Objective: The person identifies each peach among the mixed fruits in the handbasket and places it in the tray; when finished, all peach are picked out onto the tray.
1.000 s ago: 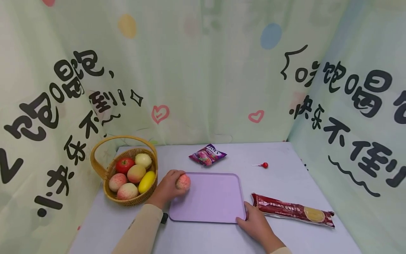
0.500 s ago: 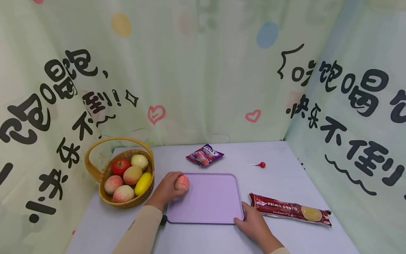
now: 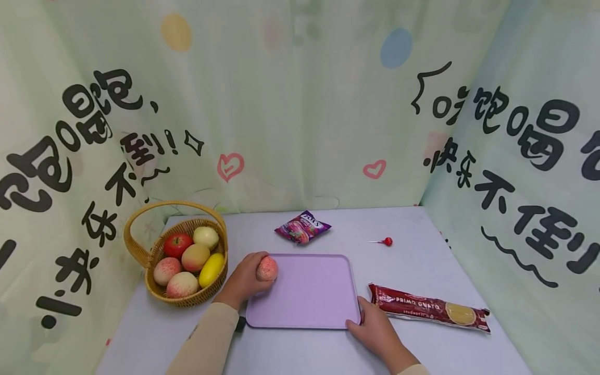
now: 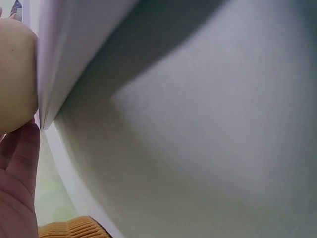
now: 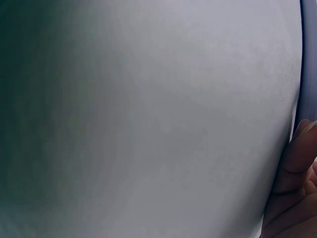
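My left hand point(image 3: 245, 280) grips a pinkish peach point(image 3: 267, 269) at the left edge of a flat lilac tray point(image 3: 304, 291). The left wrist view shows the pale side of that peach point(image 4: 17, 74) close against the tray's rim point(image 4: 47, 74), with fingers underneath. On the tray's near right corner, my right hand point(image 3: 375, 328) pinches the rim, thumb at the front and fingers along the side. In the right wrist view only part of this hand point(image 5: 294, 183) appears, beside the tray's edge point(image 5: 308, 64).
Left of the tray stands a wicker basket point(image 3: 151, 281) with a tall handle and several fruits. A purple snack bag point(image 3: 302, 227) lies behind the tray, a red lollipop point(image 3: 387, 241) at back right. A dark red spaghetti pack point(image 3: 428, 308) lies to the right. Printed curtains surround the table.
The head view has shifted slightly, so everything sits a little further left in it. Both hands, the peach and the tray keep their places relative to each other.
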`<state>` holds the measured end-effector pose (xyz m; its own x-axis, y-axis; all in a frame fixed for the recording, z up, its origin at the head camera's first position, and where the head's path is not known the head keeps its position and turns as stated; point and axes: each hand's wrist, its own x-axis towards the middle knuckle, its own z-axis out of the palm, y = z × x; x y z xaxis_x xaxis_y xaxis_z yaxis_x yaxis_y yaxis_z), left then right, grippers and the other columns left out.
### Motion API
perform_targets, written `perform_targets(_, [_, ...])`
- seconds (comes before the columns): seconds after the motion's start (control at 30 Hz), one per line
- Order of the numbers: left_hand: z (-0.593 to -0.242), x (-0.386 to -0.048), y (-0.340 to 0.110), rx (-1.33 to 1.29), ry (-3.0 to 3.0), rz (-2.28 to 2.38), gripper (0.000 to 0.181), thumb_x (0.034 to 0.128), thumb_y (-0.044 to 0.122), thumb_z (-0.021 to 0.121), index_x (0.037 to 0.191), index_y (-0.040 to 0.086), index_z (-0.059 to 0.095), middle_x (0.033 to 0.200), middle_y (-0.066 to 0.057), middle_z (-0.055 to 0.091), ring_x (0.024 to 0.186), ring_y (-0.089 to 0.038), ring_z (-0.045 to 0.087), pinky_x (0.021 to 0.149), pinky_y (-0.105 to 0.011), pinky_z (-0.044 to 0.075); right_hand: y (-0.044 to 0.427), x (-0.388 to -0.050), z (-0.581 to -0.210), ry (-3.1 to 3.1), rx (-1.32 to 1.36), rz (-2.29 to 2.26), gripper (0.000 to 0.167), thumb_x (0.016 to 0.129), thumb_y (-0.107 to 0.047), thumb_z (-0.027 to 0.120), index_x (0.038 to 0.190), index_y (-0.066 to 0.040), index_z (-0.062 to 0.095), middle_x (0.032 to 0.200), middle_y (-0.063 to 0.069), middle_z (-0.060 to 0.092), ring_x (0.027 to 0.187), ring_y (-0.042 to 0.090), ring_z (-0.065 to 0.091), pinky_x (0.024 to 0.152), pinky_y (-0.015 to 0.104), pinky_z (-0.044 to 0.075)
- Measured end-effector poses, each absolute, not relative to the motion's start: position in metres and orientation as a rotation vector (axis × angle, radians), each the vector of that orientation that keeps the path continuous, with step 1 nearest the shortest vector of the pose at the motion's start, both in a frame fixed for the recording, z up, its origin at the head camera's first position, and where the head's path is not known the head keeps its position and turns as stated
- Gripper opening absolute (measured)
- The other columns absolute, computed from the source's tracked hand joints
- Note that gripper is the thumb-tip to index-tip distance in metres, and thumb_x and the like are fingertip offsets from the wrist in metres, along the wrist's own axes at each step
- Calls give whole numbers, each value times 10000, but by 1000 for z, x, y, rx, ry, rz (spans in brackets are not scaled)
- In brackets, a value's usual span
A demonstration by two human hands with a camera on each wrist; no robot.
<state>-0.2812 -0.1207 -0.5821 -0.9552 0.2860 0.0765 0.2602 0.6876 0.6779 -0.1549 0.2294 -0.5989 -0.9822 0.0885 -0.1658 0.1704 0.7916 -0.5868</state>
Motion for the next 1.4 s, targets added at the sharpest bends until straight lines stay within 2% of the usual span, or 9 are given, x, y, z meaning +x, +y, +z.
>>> perform_targets(0.17, [-579, -280, -122, 470, 2865, 1146, 785, 761, 267, 919, 1446, 154, 553, 1421, -71, 581, 1249, -248, 589, 1106, -486, 480, 229, -157, -600, 2838, 209, -951, 814, 808, -347, 855, 1432, 61, 529, 1177, 141, 707, 962, 181, 608, 1024, 554, 519])
perform_targets(0.67, [-578, -275, -124, 479, 2881, 1124, 791, 761, 276, 908, 1456, 137, 557, 1407, -72, 596, 1252, -246, 585, 1112, -472, 476, 231, -158, -602, 2842, 203, -932, 830, 809, -368, 851, 1440, 59, 521, 1004, 63, 692, 889, 166, 584, 982, 529, 547])
perform_targets(0.93, [-577, -273, -126, 475, 2881, 1130, 800, 754, 292, 917, 1454, 133, 562, 1409, -62, 596, 1270, -248, 578, 1120, -478, 469, 230, -158, -600, 2841, 183, -935, 832, 810, -373, 849, 1433, 69, 520, 1043, 79, 701, 910, 177, 592, 988, 546, 538])
perform_targets(1.23, [-565, -270, -128, 536, 2895, 1086, 789, 777, 346, 901, 1453, 127, 558, 1413, -57, 590, 1283, -251, 570, 1123, -459, 468, 232, -159, -603, 2856, 164, -932, 828, 805, -358, 852, 1424, 81, 522, 920, 26, 659, 858, 166, 568, 944, 529, 553])
perform_targets(1.4, [-554, -266, -131, 552, 2901, 1021, 783, 800, 382, 883, 1467, 153, 541, 1430, -43, 578, 1292, -238, 565, 1119, -458, 473, 231, -160, -603, 2852, 167, -921, 836, 805, -377, 853, 1425, 77, 524, 983, 45, 685, 874, 165, 577, 967, 539, 548])
